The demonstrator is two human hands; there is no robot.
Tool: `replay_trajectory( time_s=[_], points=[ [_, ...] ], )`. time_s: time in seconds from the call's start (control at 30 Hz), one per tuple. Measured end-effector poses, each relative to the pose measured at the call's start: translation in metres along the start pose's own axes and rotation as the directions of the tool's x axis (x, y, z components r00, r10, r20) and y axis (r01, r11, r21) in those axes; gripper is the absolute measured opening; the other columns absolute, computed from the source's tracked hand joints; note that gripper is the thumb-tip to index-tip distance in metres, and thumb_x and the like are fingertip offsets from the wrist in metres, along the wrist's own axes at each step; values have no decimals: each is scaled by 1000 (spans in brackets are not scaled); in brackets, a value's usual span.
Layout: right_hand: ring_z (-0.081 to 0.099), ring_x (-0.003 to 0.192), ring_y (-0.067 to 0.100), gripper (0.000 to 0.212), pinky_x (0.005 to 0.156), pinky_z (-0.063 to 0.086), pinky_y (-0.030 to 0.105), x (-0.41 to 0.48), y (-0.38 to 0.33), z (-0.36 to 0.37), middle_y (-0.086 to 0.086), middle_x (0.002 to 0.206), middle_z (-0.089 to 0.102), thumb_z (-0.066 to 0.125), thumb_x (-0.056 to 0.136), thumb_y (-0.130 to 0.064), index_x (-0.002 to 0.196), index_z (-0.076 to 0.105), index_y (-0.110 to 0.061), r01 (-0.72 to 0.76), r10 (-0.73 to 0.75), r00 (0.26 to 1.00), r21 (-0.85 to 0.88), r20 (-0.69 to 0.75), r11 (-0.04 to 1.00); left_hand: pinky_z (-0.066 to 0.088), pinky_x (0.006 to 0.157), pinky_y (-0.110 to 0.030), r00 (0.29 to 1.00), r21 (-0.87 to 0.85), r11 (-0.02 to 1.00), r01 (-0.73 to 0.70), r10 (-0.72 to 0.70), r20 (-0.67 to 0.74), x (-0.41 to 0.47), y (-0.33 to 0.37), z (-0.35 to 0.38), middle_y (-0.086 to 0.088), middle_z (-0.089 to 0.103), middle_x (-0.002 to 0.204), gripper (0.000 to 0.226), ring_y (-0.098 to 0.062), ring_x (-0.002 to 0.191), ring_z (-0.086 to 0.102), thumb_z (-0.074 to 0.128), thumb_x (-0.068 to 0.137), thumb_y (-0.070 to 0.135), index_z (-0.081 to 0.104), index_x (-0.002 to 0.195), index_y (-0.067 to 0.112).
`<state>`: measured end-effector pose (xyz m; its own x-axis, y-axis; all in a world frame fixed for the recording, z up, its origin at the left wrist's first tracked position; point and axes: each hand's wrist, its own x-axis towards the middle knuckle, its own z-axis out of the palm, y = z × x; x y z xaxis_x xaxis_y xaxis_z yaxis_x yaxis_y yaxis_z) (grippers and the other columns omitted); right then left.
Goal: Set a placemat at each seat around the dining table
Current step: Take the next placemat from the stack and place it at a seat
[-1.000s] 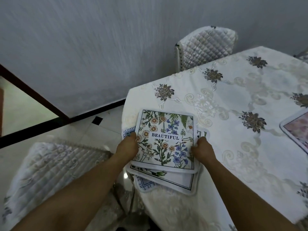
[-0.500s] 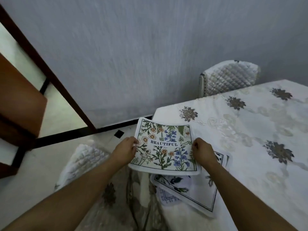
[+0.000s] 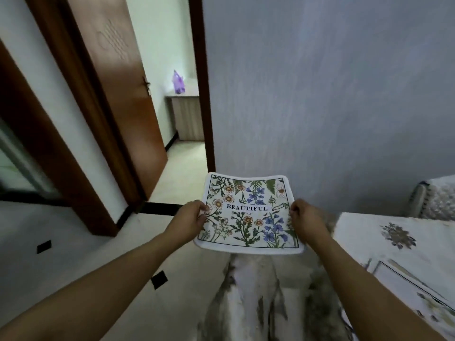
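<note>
1. Where the view opened ahead, a grey wall (image 3: 320, 94) filled most of the background, with a brown wooden door (image 3: 118, 107) standing open to its left
2. The dining table (image 3: 364, 230), under a pale cloth with flower motifs, reached in from the right edge; another mat (image 3: 406, 286) lay on it near the lower right, too blurred to read
3. A covered chair (image 3: 248, 291) stood below the arms, blurred, and a quilted chair (image 3: 435, 198) stood by the wall behind the table
4. The placemat (image 3: 248, 215), white-edged and printed with flowers and the word BEAUTIFUL, was in the air, roughly level, above the covered chair and to the left of the table, touching neither
5. The left hand (image 3: 189, 221) pinched the placemat's left edge, thumb on top and fingers curled beneath
6. The right hand (image 3: 304, 220) pinched the right edge in the same way
7. A purple bag (image 3: 179, 82) sat on a cabinet (image 3: 187, 116) in the room beyond the doorway
</note>
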<state>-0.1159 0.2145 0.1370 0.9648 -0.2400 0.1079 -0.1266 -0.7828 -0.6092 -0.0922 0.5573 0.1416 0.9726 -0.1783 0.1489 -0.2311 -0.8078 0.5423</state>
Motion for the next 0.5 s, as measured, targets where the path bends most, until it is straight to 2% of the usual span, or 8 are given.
replay_trajectory(
  time_s=[0.23,0.37,0.5],
  points=[
    [56,61,10,15,49,42,25,23,-138,84,-5,71,58,52,92,-17,79,50,-24,87,-87,995,-4,-49,996,38,68,-28,994,-10,1000,-12,11,-113,16,-106,-113,-4,60,92,17,-22,86,58,59,90,13,63,106,13],
    [59,64,14,14,54,51,31,49,-168,108,-3,75,60,49,93,-17,81,51,-22,79,-80,995,-28,-51,996,42,69,-28,991,-60,998,36,-44,-130,48,-142,-119,-3,63,95,14,-17,83,58,58,90,15,64,103,14],
    [58,61,8,16,46,43,23,98,-171,128,-7,72,60,47,94,-19,79,50,-24,39,-41,996,-33,-80,999,47,64,-26,989,-143,986,80,-97,-115,104,-160,-100,-3,66,94,11,-16,80,62,60,90,16,62,101,17]
  ],
)
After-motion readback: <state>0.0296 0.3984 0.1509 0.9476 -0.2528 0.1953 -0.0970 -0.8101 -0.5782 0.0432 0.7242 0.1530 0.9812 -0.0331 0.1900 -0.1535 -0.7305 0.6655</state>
